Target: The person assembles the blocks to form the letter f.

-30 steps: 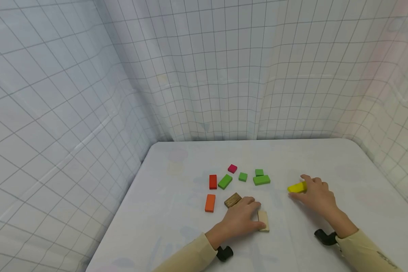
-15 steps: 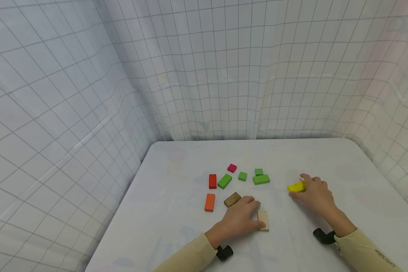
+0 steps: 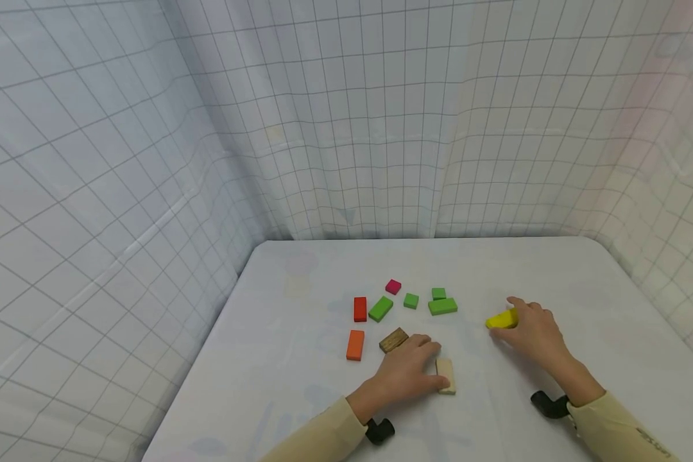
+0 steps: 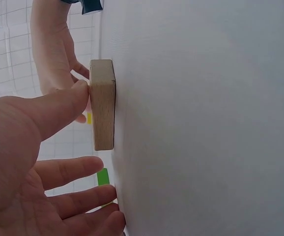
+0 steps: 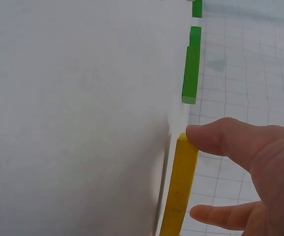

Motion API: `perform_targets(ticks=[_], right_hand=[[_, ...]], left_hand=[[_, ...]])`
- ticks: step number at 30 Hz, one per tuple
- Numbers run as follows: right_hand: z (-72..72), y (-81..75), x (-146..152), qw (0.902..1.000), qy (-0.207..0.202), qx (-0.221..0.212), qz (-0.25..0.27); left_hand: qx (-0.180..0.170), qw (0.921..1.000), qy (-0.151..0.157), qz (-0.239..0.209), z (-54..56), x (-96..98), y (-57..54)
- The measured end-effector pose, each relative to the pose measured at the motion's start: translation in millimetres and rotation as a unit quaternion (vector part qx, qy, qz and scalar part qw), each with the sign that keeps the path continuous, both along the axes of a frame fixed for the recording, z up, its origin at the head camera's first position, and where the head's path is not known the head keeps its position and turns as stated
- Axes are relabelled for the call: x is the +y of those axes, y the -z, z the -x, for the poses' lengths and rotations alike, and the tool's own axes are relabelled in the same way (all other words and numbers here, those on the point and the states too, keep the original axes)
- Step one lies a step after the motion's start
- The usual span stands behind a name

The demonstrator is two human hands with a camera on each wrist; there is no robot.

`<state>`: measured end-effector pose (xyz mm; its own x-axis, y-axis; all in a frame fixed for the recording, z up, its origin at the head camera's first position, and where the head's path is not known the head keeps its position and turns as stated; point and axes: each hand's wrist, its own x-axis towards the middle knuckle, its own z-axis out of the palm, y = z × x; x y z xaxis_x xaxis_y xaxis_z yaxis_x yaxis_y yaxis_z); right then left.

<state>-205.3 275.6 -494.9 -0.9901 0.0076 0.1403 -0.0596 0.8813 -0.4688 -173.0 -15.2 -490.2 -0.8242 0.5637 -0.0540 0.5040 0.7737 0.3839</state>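
In the head view my left hand (image 3: 404,372) hovers low over the table, fingers spread. Its thumb touches a pale wooden block (image 3: 446,377), also seen in the left wrist view as a beige wooden block (image 4: 103,105). The other fingers reach forward beside a dark brown block (image 3: 394,340), partly hidden by the hand. On the right, my right hand (image 3: 534,332) has thumb and fingers around a yellow block (image 3: 501,319). In the right wrist view, the thumb presses one end of the yellow block (image 5: 180,184), and a dark shadow line runs alongside.
Beyond my hands lie a red block (image 3: 360,309), an orange block (image 3: 355,345), a small magenta block (image 3: 393,287) and several green blocks (image 3: 442,307). A white table (image 3: 265,385) carries them all. Gridded white curtains (image 3: 346,128) enclose its back and sides.
The view shifts very slightly. Both hands keep their places, and the loose blocks lie as before.
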Motion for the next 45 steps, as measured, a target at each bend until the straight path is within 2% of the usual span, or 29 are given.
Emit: perform_targets(ticks=[16, 28, 45], right_hand=[[0.0, -6.4, -12.8, 0.9988, -0.04, 0.025, 0.012], [-0.3, -10.7, -27.2, 0.9963, -0.075, 0.034, 0.024], [-8.2, -8.6, -49.7, 0.9854, -0.158, 0.046, 0.044]], left_hand=[[-0.013, 0.9997, -0.012, -0.017, 2.2, -1.4, 3.6], [-0.02, 0.9995, -0.016, -0.019, 2.8, -1.0, 2.2], [-0.029, 0.9991, -0.02, -0.024, 6.0, -2.0, 2.4]])
